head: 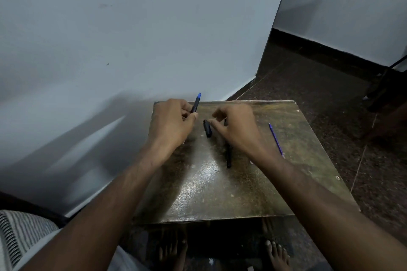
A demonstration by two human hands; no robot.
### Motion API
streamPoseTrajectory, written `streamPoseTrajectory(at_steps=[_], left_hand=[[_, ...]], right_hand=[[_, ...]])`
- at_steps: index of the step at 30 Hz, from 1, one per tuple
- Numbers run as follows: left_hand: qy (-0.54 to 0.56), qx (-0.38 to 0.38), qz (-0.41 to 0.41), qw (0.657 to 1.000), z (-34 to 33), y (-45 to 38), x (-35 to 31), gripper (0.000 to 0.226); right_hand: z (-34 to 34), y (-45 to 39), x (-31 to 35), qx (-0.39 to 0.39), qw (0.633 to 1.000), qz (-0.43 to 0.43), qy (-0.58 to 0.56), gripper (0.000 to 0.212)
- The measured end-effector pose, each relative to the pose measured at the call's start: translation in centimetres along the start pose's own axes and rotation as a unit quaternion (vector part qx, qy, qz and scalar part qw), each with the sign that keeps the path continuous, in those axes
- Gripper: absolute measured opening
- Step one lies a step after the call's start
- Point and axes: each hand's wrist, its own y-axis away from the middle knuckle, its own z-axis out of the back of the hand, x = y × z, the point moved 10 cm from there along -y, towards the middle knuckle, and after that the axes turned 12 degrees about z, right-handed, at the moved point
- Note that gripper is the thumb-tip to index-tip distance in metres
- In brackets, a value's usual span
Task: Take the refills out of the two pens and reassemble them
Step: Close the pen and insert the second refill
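My left hand point(170, 123) grips a dark pen barrel with a blue end point(196, 103), which points up and away over the far left part of the small worn table point(220, 193). My right hand point(235, 130) hovers over the table's middle with its fingers curled and apart, the thumb tip touching or just beside a short black pen piece point(207, 128) that lies on the table. A second black pen point(229, 156) lies under the right wrist, partly hidden. A thin blue refill point(275, 138) lies alone near the table's right edge.
A pale wall stands right behind the table and along its left side. Dark speckled floor opens to the right. A black stand leg point(383, 86) is at the far right. My bare feet point(277, 255) show below the near edge, striped cloth at the bottom left.
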Motion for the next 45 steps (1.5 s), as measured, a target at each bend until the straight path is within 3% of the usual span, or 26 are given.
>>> streamPoseTrajectory(at_steps=[5,10,13,15,18,20,22,29,38,45], left_hand=[[-0.007,0.001,-0.009,1.000,-0.2,0.2,-0.5,0.020],[0.011,-0.002,-0.011,1.000,-0.1,0.0,-0.4,0.017],[0.043,0.000,-0.025,0.999,0.1,0.0,-1.0,0.015],[0.051,0.016,-0.035,0.998,-0.3,0.3,-1.6,0.015],[0.058,0.039,-0.050,0.996,-1.3,1.1,-2.5,0.013],[0.048,0.057,-0.067,0.995,-2.0,1.6,-3.1,0.013],[0.040,0.073,-0.081,0.993,-2.6,2.0,-3.6,0.015],[0.011,0.091,-0.105,0.990,-3.7,2.2,-3.9,0.016],[0.020,0.105,-0.099,0.989,-4.0,2.3,-3.8,0.013],[0.072,0.105,-0.039,0.991,-4.2,2.0,-2.6,0.006]], right_hand=[[-2.3,-0.3,1.3,0.032,0.999,0.017,0.032,0.036],[-3.5,-1.0,2.4,0.062,0.996,0.028,0.055,0.019],[-1.6,-1.2,0.1,0.003,0.998,-0.055,-0.036,0.020],[-0.7,-0.4,-2.6,-0.048,0.966,-0.154,-0.201,0.017],[0.4,0.3,-4.7,-0.139,0.862,-0.205,-0.443,0.010],[1.8,0.5,-5.7,-0.197,0.811,-0.195,-0.515,0.007],[2.6,0.8,-6.3,-0.217,0.794,-0.187,-0.537,0.010],[2.9,1.2,-5.9,-0.165,0.820,-0.157,-0.525,0.007],[2.4,1.2,-4.6,-0.088,0.904,-0.082,-0.410,0.019],[1.5,1.4,-3.7,-0.099,0.891,-0.068,-0.437,0.022]])
